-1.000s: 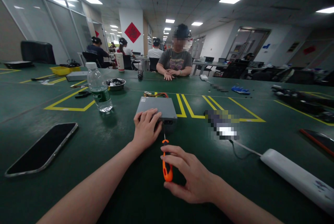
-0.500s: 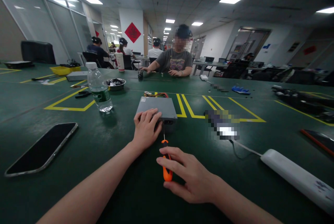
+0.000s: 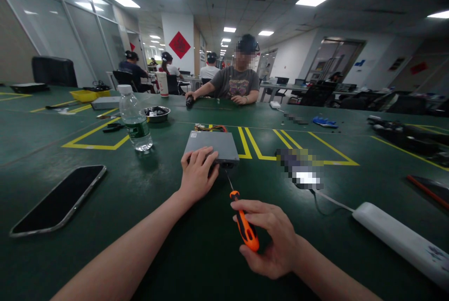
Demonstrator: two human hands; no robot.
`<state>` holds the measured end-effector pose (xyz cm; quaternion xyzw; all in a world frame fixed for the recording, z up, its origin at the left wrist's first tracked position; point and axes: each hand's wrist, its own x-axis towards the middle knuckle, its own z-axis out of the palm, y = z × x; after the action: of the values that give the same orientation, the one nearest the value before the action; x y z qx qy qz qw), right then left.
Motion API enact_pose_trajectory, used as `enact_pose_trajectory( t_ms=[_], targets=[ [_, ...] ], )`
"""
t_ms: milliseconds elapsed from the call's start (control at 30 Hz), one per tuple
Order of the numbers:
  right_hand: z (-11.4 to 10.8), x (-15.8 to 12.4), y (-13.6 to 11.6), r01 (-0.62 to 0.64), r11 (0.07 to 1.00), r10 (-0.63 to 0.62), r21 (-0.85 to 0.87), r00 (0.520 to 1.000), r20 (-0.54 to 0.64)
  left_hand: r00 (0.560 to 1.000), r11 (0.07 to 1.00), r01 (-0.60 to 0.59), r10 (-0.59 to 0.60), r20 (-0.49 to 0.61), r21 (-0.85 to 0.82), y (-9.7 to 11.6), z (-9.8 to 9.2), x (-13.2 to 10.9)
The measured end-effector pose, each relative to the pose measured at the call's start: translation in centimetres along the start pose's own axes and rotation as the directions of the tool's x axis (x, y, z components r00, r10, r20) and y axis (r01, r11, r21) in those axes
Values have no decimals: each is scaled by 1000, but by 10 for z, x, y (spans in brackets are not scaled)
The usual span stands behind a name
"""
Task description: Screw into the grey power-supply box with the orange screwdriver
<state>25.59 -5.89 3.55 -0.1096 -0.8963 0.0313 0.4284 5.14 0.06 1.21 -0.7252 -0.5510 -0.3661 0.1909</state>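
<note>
A grey computer power supply [image 3: 210, 143] lies on the green table in front of me, its coloured wires at the far side and its socket facing me. My left hand [image 3: 197, 174] grips its near left corner, fingers over the top and thumb at the front face. In my right hand [image 3: 268, 235] is an orange and black screwdriver [image 3: 244, 223], held between thumb and fingers. Its shaft slants up and left, with the tip just below the front of the power supply; whether it touches is too small to tell.
At left are a water bottle [image 3: 135, 121], a metal bowl [image 3: 157, 114] and a phone [image 3: 59, 200]. A white power strip [image 3: 396, 238] with a cable lies at right. Yellow tape lines mark the table. Across it sits a person [image 3: 235, 83] with one hand on a dark object.
My right hand has shifted right, and the screwdriver has swung from nearly upright to slanted, its tip now lower and right of my left thumb. My left hand stays on the power supply.
</note>
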Motion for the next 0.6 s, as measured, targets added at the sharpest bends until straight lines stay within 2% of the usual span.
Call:
enact_pose_trajectory(
  t_ms=[200, 600],
  targets=[
    [-7, -2, 4, -2, 997, -6, -75, 994, -107, 1000, 1000, -2, 2, 4, 16, 0, 0, 0],
    [-8, -2, 9, -33, 998, 28, -53, 996, -89, 1000, 1000, 1, -1, -1, 10, 0, 0, 0]
  ],
)
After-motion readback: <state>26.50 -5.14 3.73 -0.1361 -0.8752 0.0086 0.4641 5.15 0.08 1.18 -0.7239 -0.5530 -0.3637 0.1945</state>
